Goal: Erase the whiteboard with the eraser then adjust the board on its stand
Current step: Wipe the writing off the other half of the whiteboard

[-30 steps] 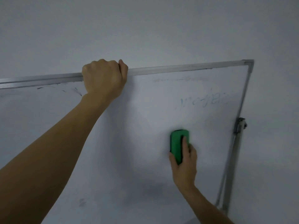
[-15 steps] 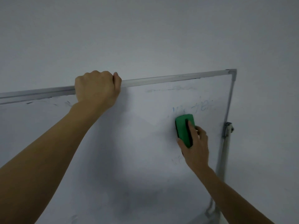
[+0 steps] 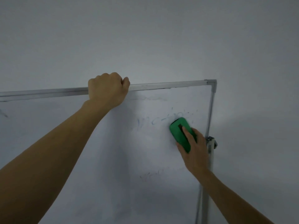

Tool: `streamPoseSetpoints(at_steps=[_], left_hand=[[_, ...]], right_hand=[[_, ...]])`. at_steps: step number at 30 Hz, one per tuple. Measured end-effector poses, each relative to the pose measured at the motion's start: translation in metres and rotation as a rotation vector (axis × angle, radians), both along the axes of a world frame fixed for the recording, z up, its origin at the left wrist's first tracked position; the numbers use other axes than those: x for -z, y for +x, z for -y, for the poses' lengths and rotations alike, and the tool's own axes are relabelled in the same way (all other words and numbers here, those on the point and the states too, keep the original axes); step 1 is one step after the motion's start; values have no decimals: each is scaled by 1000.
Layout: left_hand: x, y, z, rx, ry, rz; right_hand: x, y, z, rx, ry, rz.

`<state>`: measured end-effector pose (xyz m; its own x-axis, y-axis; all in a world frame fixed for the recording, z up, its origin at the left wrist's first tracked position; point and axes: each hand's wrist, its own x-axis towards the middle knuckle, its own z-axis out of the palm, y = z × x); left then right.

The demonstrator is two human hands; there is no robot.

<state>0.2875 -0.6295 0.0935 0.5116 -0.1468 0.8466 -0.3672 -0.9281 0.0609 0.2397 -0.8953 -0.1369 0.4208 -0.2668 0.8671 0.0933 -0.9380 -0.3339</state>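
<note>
A whiteboard in a metal frame fills the lower part of the view, tilted slightly. My left hand grips its top rail, fingers curled over the edge. My right hand holds a green eraser flat against the board's upper right area, on faint blue writing. A pale smudge of writing lies lower down. A dark stroke shows at the far left.
The stand's metal post with a clamp runs down the board's right side. A plain grey wall is behind and above the board.
My right hand has carried the eraser up and to the right, from mid-board onto the blue writing near the right frame. My left hand keeps its grip on the top rail.
</note>
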Motion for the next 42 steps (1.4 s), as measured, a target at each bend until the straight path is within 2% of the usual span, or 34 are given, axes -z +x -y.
streamPoseSetpoints(at_steps=[3, 5, 6, 8, 11, 13, 15, 19, 21, 23, 26, 28, 30, 33, 35, 37, 40, 42], left_hand=[[10, 2, 29, -98, -18, 76], [9, 2, 24, -138, -41, 109], [10, 3, 23, -152, -59, 126], [10, 6, 23, -170, -76, 160], [11, 7, 23, -207, -81, 170], [11, 7, 24, -227, -80, 193], [12, 6, 29, -234, -84, 199], [11, 3, 38, -254, -92, 205], [11, 3, 40, -257, -95, 211], [11, 2, 43, -261, -95, 202], [11, 0, 42, -268, -102, 184], [11, -2, 36, -270, -103, 183], [11, -3, 34, -266, -108, 186], [12, -2, 34, -265, -121, 198], [13, 0, 35, -265, -119, 207], [13, 3, 34, -264, -117, 217], [13, 6, 30, -280, -105, 226], [14, 6, 29, -276, -103, 226]], right_hand=[[-27, 8, 76, 66, 192, 10], [-41, 23, 97, 92, 394, 55], [-40, 25, 101, 78, 417, 72], [-19, 24, 93, 5, 332, 71], [40, 12, 67, -101, 7, -32], [54, 4, 71, -151, -129, -49], [33, 9, 93, -141, -160, -10], [-26, 27, 127, -65, 113, 95], [-31, 31, 124, -82, 181, 121], [-12, 24, 109, -114, 67, 91], [31, 14, 89, -174, -265, 50], [29, 16, 93, -208, -358, 43], [7, 23, 104, -166, -262, 74], [-32, 36, 127, -86, 156, 144], [-39, 39, 127, -76, 276, 161], [-18, 35, 110, -92, 157, 146], [41, 18, 76, -154, -178, 58], [55, 13, 77, -194, -307, 26]])
